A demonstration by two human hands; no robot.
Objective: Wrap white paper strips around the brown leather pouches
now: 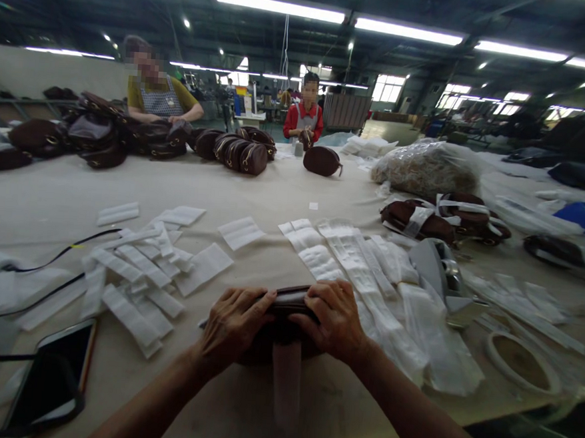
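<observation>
A dark brown leather bag (289, 300) is held up at the near middle of the table, its lower part in shadow. My left hand (235, 318) grips its left side, thumb and fingers closed on the upper edge. On the right side my right hand (333, 318) clasps the same edge, fingers over the top and thumb on the near face. A whitish translucent strip (286, 379) hangs down from the bag toward me. White foam strips (143, 272) lie scattered left of my left hand, and longer white padded strips (359, 264) spread beyond my right hand.
A phone (54, 369) lies at the near left. To the right are a grey tape dispenser (436, 272), a tape roll (523, 362) and wrapped brown bags (417, 221). Several brown bags (242, 152) line the far side, where two people (161, 96) work. A filled plastic sack (426, 167) sits far right.
</observation>
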